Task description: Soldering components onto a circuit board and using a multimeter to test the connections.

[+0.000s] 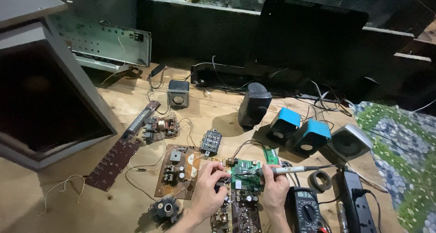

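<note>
My right hand (275, 189) grips a soldering iron (290, 170), with its tip resting on a small green circuit board (245, 175). My left hand (207, 193) pinches the left edge of that green board with thumb and fingers. The green board lies on top of a longer dark board (243, 215) that reaches toward the near edge of the wooden table (54, 210). A brown circuit board (175, 169) with several components lies just to the left of my left hand.
A multimeter (306, 209), a solder roll (320, 180) and a black power strip (359, 201) lie right of my right hand. Two blue speakers (297, 128), a black speaker (253, 105) and a silver speaker (349, 142) stand behind. A large grey cabinet (41, 87) fills the left.
</note>
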